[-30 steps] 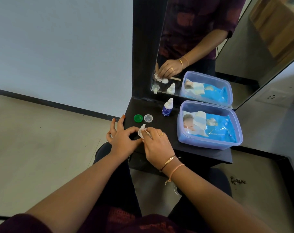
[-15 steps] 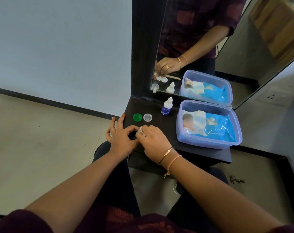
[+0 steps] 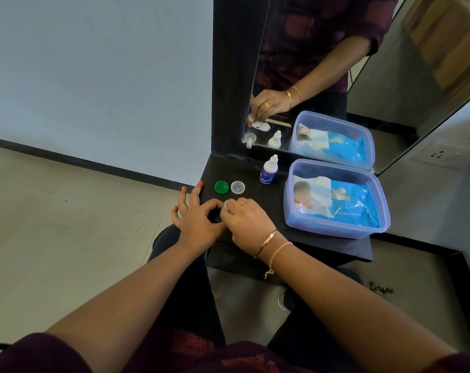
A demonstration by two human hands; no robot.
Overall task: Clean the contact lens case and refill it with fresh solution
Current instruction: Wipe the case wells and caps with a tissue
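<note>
My left hand (image 3: 196, 222) rests at the front left of the black shelf (image 3: 268, 203), its thumb and forefinger curved in a ring that meets my right fingertips. My right hand (image 3: 248, 224) pinches a small white wipe (image 3: 226, 204) and presses it down there. The contact lens case is hidden under my fingers. Only its white reflection (image 3: 263, 127) shows in the mirror, beneath the reflected hand. A green cap (image 3: 221, 187) and a clear cap (image 3: 237, 187) lie loose just beyond my hands. The solution bottle (image 3: 268, 170) stands upright behind them, capped.
A clear lilac plastic box (image 3: 336, 231) holding a blue pack of wet wipes (image 3: 346, 203) fills the right half of the shelf. The mirror (image 3: 322, 63) rises at the shelf's back edge. My knees are under the shelf's front edge.
My right hand has shifted left and closed over the wipe, which stuck up in plain view a second ago and is now mostly covered. My left hand has stayed in place.
</note>
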